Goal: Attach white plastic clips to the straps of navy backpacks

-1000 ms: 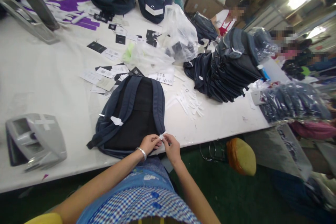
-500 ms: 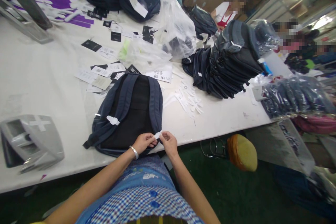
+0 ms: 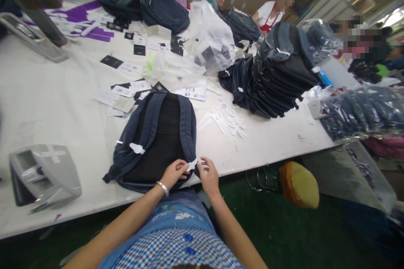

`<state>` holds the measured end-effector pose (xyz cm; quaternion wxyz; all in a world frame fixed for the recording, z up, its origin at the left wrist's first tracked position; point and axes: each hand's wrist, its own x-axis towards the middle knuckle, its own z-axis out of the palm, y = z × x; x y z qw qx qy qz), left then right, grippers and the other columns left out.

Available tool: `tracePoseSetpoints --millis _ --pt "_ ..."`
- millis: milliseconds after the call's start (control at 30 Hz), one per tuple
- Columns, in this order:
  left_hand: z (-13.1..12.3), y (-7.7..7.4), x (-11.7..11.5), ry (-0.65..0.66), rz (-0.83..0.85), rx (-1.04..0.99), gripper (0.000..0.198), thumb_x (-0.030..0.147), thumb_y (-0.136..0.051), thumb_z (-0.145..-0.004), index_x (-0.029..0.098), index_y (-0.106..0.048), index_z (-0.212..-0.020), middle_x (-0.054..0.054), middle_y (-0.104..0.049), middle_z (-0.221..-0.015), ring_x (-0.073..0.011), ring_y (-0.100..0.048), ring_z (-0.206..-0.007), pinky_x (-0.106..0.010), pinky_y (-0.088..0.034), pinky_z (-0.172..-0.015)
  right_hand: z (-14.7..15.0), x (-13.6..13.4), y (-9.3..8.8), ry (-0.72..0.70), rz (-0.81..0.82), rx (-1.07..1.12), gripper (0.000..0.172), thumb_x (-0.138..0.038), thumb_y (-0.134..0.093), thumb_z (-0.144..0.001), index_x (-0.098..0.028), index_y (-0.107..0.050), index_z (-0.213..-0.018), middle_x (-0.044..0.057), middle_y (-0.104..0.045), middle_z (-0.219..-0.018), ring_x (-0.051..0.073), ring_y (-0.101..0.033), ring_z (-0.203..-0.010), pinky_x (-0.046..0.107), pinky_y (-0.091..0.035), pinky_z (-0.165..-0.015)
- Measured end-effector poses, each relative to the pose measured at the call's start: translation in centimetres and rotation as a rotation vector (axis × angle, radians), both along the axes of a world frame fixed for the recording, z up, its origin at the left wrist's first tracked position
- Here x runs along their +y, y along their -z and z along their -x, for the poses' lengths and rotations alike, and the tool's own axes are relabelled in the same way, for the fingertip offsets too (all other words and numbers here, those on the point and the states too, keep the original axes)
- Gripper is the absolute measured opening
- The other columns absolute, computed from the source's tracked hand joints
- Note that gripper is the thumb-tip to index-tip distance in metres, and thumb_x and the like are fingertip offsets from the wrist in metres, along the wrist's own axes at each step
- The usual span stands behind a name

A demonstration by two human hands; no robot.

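A navy backpack lies back-side up on the white table, straps toward me. My left hand, with a bracelet on its wrist, pinches a small white tag at the lower end of the right strap. My right hand is beside it, fingers curled at the same tag. A second white tag sits on the left strap.
A grey machine sits at the left. Loose white tags, paper labels and plastic bags lie beyond the backpack. A stack of backpacks stands right. Other people work at the far side. A yellow stool is below the table edge.
My hands stay at the strap's end; the fingers have shifted slightly on the white tag. The view has tilted, and a person at the far side has moved a backpack.
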<state>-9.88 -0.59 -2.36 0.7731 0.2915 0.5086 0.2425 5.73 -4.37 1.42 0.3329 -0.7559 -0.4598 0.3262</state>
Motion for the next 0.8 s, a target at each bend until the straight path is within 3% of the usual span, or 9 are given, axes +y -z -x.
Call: tracePoseSetpoints --millis 100,300,433,533,600,667,733,800 --pt "-1.1 0.2 0.4 -0.067 0.021 0.02 0.054 0.044 -0.078 -0.061 0.015 -0.06 -0.102 -0.008 -0.071 -0.086 -0.0199 -0.068 -0.078 -0.026 -0.055 -0.059 0.3 0.1 0.9 -0.022 0.018 0.106 0.045 -0.039 -0.058 -0.08 -0.021 -0.057 -0.122 0.011 -0.059 -0.125 0.024 -0.055 -0.114 0.038 -0.047 -0.093" --pt "-2.3 1.2 1.2 -0.078 0.036 -0.006 0.042 0.04 -0.08 -0.057 0.011 -0.066 -0.083 -0.009 -0.073 -0.076 -0.0181 -0.069 -0.07 -0.026 -0.054 -0.064 -1.4 1.5 3.2 -0.061 0.176 0.41 0.046 -0.043 -0.066 -0.073 -0.02 -0.064 -0.112 0.01 -0.067 -0.113 0.025 -0.061 -0.106 0.04 -0.048 -0.093" --pt "-2.9 1.5 0.9 -0.073 0.021 0.019 0.036 0.037 -0.079 -0.058 0.011 -0.065 -0.079 -0.008 -0.072 -0.072 -0.0175 -0.068 -0.067 -0.026 -0.053 -0.061 -2.4 2.1 3.9 -0.119 0.212 0.392 0.04 -0.044 -0.071 -0.065 -0.017 -0.069 -0.095 0.009 -0.072 -0.091 0.024 -0.066 -0.088 0.04 -0.051 -0.086" --pt "-2.0 0.7 0.9 -0.042 -0.018 0.032 0.031 0.035 -0.077 -0.062 0.011 -0.066 -0.077 -0.008 -0.071 -0.07 -0.0189 -0.067 -0.066 -0.027 -0.053 -0.057 -1.9 2.2 2.6 -0.09 0.134 0.156 0.037 -0.044 -0.065 -0.071 -0.017 -0.068 -0.096 0.011 -0.071 -0.094 0.025 -0.065 -0.09 0.042 -0.051 -0.085" --pt "0.5 -0.3 1.3 -0.022 -0.098 0.067 0.029 0.038 -0.071 -0.068 0.012 -0.068 -0.079 -0.008 -0.072 -0.072 -0.0202 -0.068 -0.068 -0.028 -0.053 -0.058 -0.8 2.3 0.8 -0.079 -0.008 -0.04 0.036 -0.041 -0.058 -0.078 -0.018 -0.065 -0.104 0.012 -0.068 -0.104 0.026 -0.062 -0.098 0.043 -0.049 -0.087" --pt "4.9 -1.3 2.0 -0.054 -0.296 0.239 0.029 0.042 -0.06 -0.079 0.017 -0.069 -0.09 -0.007 -0.073 -0.084 -0.0206 -0.068 -0.078 -0.031 -0.055 -0.068 1.3 2.4 -0.9 -0.157 -0.102 -0.073 0.032 -0.037 -0.054 -0.084 -0.02 -0.063 -0.109 0.011 -0.066 -0.109 0.024 -0.061 -0.1 0.04 -0.048 -0.089" --pt "10.0 -1.8 3.1 -0.146 -0.56 0.571 0.029 0.04 -0.051 -0.086 0.022 -0.067 -0.102 -0.006 -0.071 -0.103 -0.0211 -0.065 -0.096 -0.036 -0.05 -0.088 4.2 2.9 -1.7 -0.288 -0.064 0.077 0.027 -0.034 -0.052 -0.086 -0.021 -0.064 -0.107 0.008 -0.067 -0.103 0.021 -0.063 -0.093 0.036 -0.051 -0.085" --pt "14.4 -1.4 4.5 -0.167 -0.712 0.832 0.032 0.036 -0.052 -0.085 0.023 -0.063 -0.111 -0.007 -0.064 -0.119 -0.0243 -0.057 -0.113 -0.042 -0.042 -0.102 7.7 3.9 -1.2 -0.374 0.037 0.284 0.024 -0.034 -0.053 -0.086 -0.022 -0.064 -0.103 0.006 -0.069 -0.094 0.02 -0.065 -0.085 0.032 -0.054 -0.076"
